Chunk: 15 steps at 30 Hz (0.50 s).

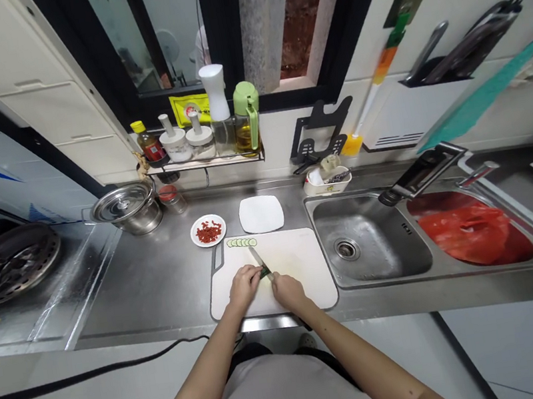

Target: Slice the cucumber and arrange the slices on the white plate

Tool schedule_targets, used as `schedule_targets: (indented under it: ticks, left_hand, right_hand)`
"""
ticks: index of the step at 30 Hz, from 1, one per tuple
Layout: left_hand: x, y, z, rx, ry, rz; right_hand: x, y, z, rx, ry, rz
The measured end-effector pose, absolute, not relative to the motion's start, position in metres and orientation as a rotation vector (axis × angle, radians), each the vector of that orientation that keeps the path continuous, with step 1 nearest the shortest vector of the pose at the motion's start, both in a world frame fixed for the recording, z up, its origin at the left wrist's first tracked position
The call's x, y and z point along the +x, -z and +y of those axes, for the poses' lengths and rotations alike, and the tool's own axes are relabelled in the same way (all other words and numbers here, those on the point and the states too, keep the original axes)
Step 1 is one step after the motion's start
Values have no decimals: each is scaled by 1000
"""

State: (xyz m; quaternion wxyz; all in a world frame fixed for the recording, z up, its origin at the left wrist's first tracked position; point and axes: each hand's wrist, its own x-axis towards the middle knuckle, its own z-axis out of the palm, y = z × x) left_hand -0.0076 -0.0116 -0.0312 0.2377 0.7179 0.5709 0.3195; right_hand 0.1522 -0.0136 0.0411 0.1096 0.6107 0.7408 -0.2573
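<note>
The steel surface holds a white board. My left grip pinches the green cucumber, which is at its 2 o'clock. My right grip is wrapped tight round the knife. The slices sit at 12 o'clock.

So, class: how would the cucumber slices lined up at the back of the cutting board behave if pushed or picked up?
The cucumber slices look thin and flat, so they would probably slide, not roll. Cut faces are likely wet: slippery, perhaps clinging to the cutting board. They lie touching in a row, so pushing one probably shifts its neighbours.
</note>
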Motion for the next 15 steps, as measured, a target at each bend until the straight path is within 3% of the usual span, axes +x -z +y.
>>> schedule_targets:
  ticks: [9,15]
  left_hand:
    - [-3,19,-13,2022,-811,1636]
    - [1,21,-15,1933,-869,1754]
  right_hand:
    - [170,-47,-29,1821,762,2142]
    - [183,-54,-24,1834,585,2165]
